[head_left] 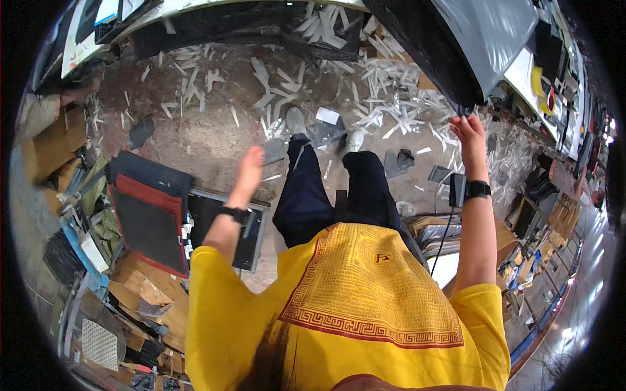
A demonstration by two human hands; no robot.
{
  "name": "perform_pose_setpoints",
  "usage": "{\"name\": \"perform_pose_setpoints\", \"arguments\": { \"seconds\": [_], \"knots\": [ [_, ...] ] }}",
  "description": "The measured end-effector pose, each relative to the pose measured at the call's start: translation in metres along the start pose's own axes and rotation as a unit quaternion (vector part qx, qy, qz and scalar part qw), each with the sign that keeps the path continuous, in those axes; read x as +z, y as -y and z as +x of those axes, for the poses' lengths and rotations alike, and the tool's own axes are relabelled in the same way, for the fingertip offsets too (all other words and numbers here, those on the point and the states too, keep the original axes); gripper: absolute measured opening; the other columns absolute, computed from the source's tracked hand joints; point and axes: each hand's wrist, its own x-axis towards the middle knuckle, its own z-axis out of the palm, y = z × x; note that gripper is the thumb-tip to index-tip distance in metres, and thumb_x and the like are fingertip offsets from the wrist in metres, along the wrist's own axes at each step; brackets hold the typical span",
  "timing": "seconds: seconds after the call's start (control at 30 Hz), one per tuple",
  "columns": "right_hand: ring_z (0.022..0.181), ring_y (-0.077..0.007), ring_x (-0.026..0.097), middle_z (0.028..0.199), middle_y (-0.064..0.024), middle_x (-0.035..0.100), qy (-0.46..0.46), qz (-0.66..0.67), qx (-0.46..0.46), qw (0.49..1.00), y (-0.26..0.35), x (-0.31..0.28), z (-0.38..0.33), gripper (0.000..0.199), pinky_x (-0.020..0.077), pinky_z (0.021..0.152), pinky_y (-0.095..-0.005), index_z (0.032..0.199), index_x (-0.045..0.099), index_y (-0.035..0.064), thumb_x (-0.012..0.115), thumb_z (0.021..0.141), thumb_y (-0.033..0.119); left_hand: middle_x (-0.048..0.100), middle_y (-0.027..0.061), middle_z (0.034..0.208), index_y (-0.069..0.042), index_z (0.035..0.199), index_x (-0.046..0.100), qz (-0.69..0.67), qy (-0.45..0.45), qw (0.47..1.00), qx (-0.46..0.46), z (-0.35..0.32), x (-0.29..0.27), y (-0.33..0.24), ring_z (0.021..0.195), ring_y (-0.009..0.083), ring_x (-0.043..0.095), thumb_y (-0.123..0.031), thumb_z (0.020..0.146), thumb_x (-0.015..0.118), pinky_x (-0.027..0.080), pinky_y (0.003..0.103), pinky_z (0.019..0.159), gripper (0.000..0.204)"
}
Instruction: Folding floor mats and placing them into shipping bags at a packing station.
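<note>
My right hand [469, 130] is raised at the far right, its fingers closed at the lower corner of a large, glossy black and grey sheet [450, 52]. The sheet slants down from the work table at the top right, and its corner meets my fingertips. Out in front of my body on the left is my left hand [249, 174], touching nothing that I can see. Motion smears it, so its fingers cannot be read. A dark band circles each wrist.
White strips [391, 117] litter the floor around my shoes. Black and red panels [149, 215] stand at my left, with cardboard [150, 287] behind them. A yellow tape roll [550, 101] lies on the right table. A small dark box [458, 190] with a cable is beside my right forearm.
</note>
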Motion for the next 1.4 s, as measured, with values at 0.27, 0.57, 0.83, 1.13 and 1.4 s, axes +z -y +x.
{"name": "perform_pose_setpoints", "arguments": {
  "seconds": [0.27,0.57,0.83,1.13,1.4],
  "knots": [
    [0.089,-0.0186,0.066,0.091,-0.0076,0.067,0.024,0.062,-0.032,0.997,-0.015,-0.022,0.011,0.008,0.0511,0.078,-0.0276,0.089,0.054,0.0075,0.054,0.096,0.012,0.068,0.0211,0.099,-0.002,0.096,0.071,0.558,0.086,0.824,-0.058,-0.069,-0.031,0.112,0.095,0.0391,0.063,-0.007,0.079,0.056,0.048,0.046,0.086,0.023],
    [0.097,-0.0256,0.066,0.122,-0.0192,0.056,0.1,0.247,0.079,0.961,-0.001,0.003,0.005,0.058,0.0534,0.081,-0.0357,0.132,0.033,0.0001,0.067,0.087,0.015,0.066,0.0162,0.103,-0.007,0.102,0.067,0.237,0.024,0.931,0.276,-0.034,0.082,-0.162,0.096,0.0352,0.062,-0.013,0.09,0.053,0.051,0.043,0.08,0.02],
    [0.089,-0.0258,0.068,0.1,-0.0179,0.067,0.089,0.253,0.053,0.962,-0.009,0.014,0.016,0.025,0.0566,0.074,-0.033,0.113,0.055,-0.0057,0.055,0.094,0.01,0.052,0.0102,0.134,-0.016,0.129,0.055,0.278,-0.055,0.733,0.619,0.105,-0.014,-0.492,0.119,0.032,0.051,-0.007,0.085,0.057,0.043,0.04,0.098,0.044],
    [0.093,-0.0176,0.062,0.096,-0.0038,0.067,0.014,0.44,0.015,0.898,0.005,0.038,0.004,0.013,0.0465,0.093,-0.0348,0.1,0.062,0.0051,0.058,0.094,0.015,0.021,-0.0013,0.157,-0.031,0.147,0.033,0.57,0.251,0.26,0.737,0.25,0.044,-0.58,0.145,0.0189,0.017,-0.019,0.084,0.056,0.013,0.046,0.119,0.068],
    [0.108,-0.0305,0.058,0.103,-0.0156,0.064,-0.151,0.75,-0.082,0.639,0.061,0.051,0.08,0.014,0.0378,0.107,-0.0481,0.104,0.06,0.0018,0.058,0.093,0.01,0.018,-0.001,0.158,-0.024,0.145,0.039,0.546,0.219,0.159,0.793,0.286,0.042,-0.57,0.145,0.0175,0.016,-0.021,0.095,0.048,0.011,0.042,0.12,0.051]
  ]
}}
